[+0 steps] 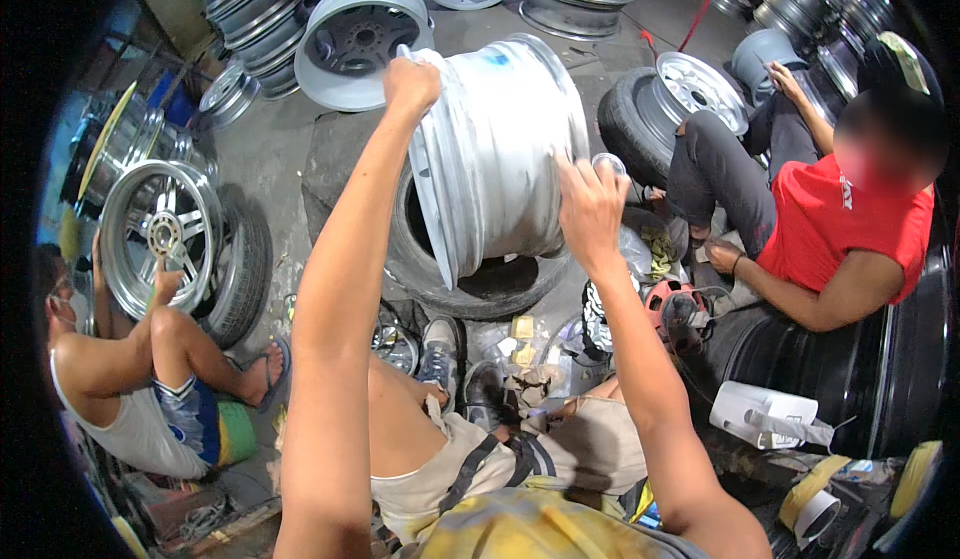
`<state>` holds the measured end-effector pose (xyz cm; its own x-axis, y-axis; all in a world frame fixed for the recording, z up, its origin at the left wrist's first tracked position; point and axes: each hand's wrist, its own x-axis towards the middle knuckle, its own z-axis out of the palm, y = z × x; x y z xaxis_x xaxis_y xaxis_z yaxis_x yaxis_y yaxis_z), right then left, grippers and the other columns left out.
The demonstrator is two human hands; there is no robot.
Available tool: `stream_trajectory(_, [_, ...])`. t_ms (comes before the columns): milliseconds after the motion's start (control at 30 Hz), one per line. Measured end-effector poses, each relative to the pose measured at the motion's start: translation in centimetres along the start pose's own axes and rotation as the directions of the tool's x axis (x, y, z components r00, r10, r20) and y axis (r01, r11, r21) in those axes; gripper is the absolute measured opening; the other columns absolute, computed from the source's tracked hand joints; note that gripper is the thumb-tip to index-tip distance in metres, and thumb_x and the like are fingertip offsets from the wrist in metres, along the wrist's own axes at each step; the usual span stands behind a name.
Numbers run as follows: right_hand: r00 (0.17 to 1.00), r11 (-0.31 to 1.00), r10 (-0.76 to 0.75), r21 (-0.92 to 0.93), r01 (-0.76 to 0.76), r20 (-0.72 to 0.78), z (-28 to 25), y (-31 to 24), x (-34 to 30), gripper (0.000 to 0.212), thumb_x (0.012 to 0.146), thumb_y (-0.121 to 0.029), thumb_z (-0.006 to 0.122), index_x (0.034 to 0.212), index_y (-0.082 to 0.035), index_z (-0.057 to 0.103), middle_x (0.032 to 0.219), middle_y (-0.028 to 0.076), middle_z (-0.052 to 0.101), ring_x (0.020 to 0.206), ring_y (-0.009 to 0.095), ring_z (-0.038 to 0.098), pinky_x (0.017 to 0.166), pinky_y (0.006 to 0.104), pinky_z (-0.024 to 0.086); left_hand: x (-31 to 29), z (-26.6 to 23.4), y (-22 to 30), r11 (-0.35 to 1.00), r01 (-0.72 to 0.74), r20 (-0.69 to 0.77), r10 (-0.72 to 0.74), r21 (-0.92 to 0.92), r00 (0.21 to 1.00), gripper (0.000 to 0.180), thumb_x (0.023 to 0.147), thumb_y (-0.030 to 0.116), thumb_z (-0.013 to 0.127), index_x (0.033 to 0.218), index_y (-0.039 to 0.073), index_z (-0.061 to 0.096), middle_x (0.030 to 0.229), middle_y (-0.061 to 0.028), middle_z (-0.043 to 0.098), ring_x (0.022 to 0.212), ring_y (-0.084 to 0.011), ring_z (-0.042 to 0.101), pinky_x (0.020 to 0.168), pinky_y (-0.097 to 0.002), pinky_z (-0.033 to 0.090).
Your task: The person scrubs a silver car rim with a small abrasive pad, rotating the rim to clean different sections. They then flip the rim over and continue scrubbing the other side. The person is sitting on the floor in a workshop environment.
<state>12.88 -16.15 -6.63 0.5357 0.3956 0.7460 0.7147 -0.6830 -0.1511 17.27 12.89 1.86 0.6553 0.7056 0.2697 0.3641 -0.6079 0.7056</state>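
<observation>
Both hands on silver rim (500,149): L (411,83) top edge, R (590,209) barrel.

The silver wheel rim (500,149) hides most of the tyre (480,289) under it. The left hand (410,84) has its fingertips lost behind the rim's edge, so its grip can't really be judged. The stacked rims (250,19) are cut off up top.

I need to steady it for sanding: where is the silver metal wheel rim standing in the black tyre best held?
Grip the silver metal wheel rim by its protruding upper lip from above, as the left hand does; it stands on edge in the black tyre, leaving only that lip to hook. The right hand presses its smooth barrel.
</observation>
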Motion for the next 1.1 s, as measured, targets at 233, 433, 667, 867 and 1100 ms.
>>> stream_trajectory(233, [0.968,0.967,-0.248,-0.060,0.249,0.036,-0.6,1.6,3.4,0.048,0.078,-0.003,0.060,0.125,-0.013,0.063,0.088,0.002,0.057,0.088,0.022,0.051,0.078,0.0377,0.036,-0.4,-0.3,0.7,1.000,0.023,0.025,-0.023,-0.009,0.999,0.040,0.089,0.023,0.054,0.103,-0.012,0.068,0.109,-0.0339,0.066,0.109,-0.0433,0.064,0.095,-0.0456,0.050])
stream_trajectory(433, [0.936,0.934,-0.291,-0.153,0.323,0.199,-2.5,3.2,2.0,0.047,0.079,-0.007,0.059,0.127,-0.011,0.062,0.093,0.001,0.057,0.091,0.021,0.051,0.079,0.0381,0.037,-0.8,0.2,1.4,1.000,0.000,0.041,0.000,0.008,0.999,0.039,0.087,0.022,0.055,0.102,-0.012,0.068,0.110,-0.0331,0.066,0.109,-0.0422,0.064,0.096,-0.0455,0.049])
stream_trajectory(667, [0.918,0.922,-0.339,-0.121,0.368,0.208,-2.1,2.5,2.3,0.048,0.080,-0.007,0.059,0.127,-0.010,0.062,0.094,0.002,0.058,0.091,0.020,0.052,0.079,0.0372,0.037,-0.1,0.5,0.2,1.000,-0.006,0.020,0.005,0.029,1.000,0.040,0.085,0.022,0.057,0.103,-0.011,0.067,0.110,-0.0326,0.066,0.108,-0.0425,0.065,0.094,-0.0455,0.051])
stream_trajectory(867, [0.942,0.937,-0.320,-0.114,0.330,0.102,0.0,1.9,4.4,0.050,0.078,-0.005,0.060,0.127,-0.010,0.062,0.089,0.002,0.055,0.085,0.021,0.051,0.077,0.0364,0.037,-0.3,0.0,1.1,0.997,0.072,0.072,-0.070,-0.015,0.995,0.042,0.088,0.024,0.056,0.107,-0.012,0.066,0.116,-0.0329,0.064,0.114,-0.0413,0.063,0.099,-0.0445,0.049])
stream_trajectory(1100, [0.944,0.942,-0.302,-0.110,0.317,0.132,-1.6,2.1,2.6,0.047,0.080,-0.002,0.058,0.126,-0.011,0.062,0.089,0.002,0.056,0.087,0.021,0.053,0.077,0.0369,0.037,-0.4,0.8,1.4,0.998,0.055,0.067,-0.056,0.018,0.996,0.044,0.088,0.024,0.055,0.111,-0.013,0.063,0.116,-0.0333,0.064,0.113,-0.0428,0.062,0.098,-0.0448,0.049])
